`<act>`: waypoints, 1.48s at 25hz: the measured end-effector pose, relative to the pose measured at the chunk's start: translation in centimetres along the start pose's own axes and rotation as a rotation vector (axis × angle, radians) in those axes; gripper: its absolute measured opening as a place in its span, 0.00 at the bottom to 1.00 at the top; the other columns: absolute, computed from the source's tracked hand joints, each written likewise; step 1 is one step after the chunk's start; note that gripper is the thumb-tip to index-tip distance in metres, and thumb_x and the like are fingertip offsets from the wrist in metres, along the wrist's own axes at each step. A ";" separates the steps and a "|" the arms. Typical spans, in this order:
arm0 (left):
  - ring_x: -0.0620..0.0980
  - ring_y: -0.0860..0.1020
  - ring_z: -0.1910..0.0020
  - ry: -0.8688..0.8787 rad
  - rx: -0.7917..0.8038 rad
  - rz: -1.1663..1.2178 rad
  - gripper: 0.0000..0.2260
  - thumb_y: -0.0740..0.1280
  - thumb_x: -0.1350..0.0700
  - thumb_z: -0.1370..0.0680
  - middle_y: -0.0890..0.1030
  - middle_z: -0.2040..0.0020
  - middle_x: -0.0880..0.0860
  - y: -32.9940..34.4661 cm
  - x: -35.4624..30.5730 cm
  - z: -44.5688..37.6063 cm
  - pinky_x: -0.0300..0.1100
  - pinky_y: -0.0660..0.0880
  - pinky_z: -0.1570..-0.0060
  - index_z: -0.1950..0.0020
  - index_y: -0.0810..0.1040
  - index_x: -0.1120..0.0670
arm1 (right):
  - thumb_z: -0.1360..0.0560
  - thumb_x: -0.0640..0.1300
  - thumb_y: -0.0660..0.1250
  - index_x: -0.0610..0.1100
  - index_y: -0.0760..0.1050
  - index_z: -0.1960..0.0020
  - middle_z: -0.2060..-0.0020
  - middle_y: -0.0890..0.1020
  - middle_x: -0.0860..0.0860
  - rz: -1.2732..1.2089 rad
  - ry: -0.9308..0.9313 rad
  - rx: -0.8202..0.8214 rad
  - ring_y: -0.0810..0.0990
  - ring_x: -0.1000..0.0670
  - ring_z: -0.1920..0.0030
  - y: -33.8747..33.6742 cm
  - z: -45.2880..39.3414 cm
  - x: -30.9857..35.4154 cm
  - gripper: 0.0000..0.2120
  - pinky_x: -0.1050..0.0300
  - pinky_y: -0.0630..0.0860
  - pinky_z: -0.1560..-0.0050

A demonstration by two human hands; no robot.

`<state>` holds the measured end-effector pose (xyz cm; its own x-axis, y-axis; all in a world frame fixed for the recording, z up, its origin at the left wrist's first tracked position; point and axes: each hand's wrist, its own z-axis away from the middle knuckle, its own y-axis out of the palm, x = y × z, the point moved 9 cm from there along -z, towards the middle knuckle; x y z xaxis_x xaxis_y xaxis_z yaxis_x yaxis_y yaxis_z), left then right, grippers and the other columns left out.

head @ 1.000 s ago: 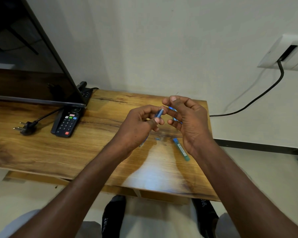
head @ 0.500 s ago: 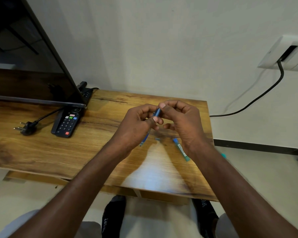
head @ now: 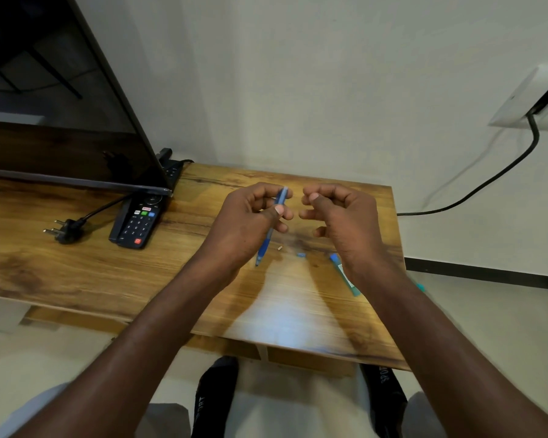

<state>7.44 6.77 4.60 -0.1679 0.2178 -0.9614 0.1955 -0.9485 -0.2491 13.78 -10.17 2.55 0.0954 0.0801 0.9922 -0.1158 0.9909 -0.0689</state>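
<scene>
My left hand grips a blue pen above the wooden table, the pen's tip pointing down toward me. My right hand hovers just right of the pen's upper end with fingers curled; whether its fingertips pinch something small I cannot tell. On the table beneath the hands lie a tiny pale piece, a small blue piece and a blue-green tube, partly hidden by my right wrist.
A black remote and a loose black plug lie to the left, below a TV screen. A power strip sits behind the TV. A cable runs along the wall from a socket at the right.
My right hand has drawn away from the pen's top to the right; the hands were joined half a second ago. A tiny pale piece now lies on the table.
</scene>
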 end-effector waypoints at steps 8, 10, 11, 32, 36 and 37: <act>0.56 0.87 0.53 -0.247 -0.090 -0.205 0.12 0.68 0.64 0.17 0.87 0.51 0.56 -3.7 2.9 0.3 0.49 0.82 0.47 0.35 0.79 0.56 | 0.23 0.39 0.68 0.50 0.87 0.48 0.52 0.87 0.49 1.057 -0.073 0.160 0.85 0.45 0.50 3.0 0.2 -2.0 0.10 0.48 0.83 0.49; 0.54 0.88 0.54 -0.261 -0.056 -0.215 0.11 0.68 0.64 0.17 0.87 0.52 0.55 -2.8 3.4 0.3 0.49 0.83 0.48 0.35 0.80 0.56 | 0.23 0.39 0.70 0.50 0.86 0.48 0.52 0.87 0.49 1.120 -0.045 0.209 0.85 0.44 0.49 3.2 0.1 -2.4 0.09 0.47 0.83 0.48; 0.53 0.88 0.54 -0.264 -0.037 -0.224 0.12 0.68 0.65 0.18 0.87 0.53 0.55 -2.3 3.6 0.2 0.48 0.84 0.48 0.36 0.80 0.56 | 0.23 0.39 0.70 0.50 0.86 0.48 0.51 0.86 0.48 1.139 -0.034 0.222 0.84 0.44 0.49 3.2 0.0 -2.5 0.09 0.46 0.84 0.47; 0.52 0.87 0.56 -0.227 -0.030 -0.291 0.14 0.69 0.66 0.19 0.87 0.54 0.55 -1.5 3.5 -0.5 0.49 0.85 0.47 0.36 0.81 0.55 | 0.22 0.39 0.72 0.49 0.83 0.52 0.57 0.83 0.53 0.940 -0.221 0.149 0.82 0.50 0.55 6.2 0.8 -1.8 0.05 0.50 0.82 0.54; 0.51 0.88 0.57 -0.170 -0.039 -0.261 0.11 0.69 0.64 0.19 0.87 0.54 0.55 -1.3 3.2 -0.9 0.48 0.84 0.50 0.37 0.82 0.55 | 0.22 0.37 0.74 0.46 0.87 0.52 0.62 0.85 0.54 0.308 -0.011 0.045 0.81 0.56 0.62 3.7 -0.2 -1.7 0.05 0.59 0.78 0.61; 0.51 0.88 0.57 -0.162 -0.038 -0.248 0.11 0.69 0.64 0.19 0.88 0.54 0.55 -1.1 3.1 -1.0 0.48 0.84 0.49 0.37 0.82 0.55 | 0.22 0.37 0.74 0.45 0.87 0.51 0.61 0.85 0.52 0.158 0.062 0.044 0.79 0.56 0.63 3.4 -0.2 -2.0 0.05 0.59 0.78 0.64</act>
<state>7.65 8.73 1.75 -0.3663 0.3994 -0.8404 0.1652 -0.8609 -0.4811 13.41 -6.96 0.28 0.1337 0.2423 0.9610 -0.1770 0.9599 -0.2174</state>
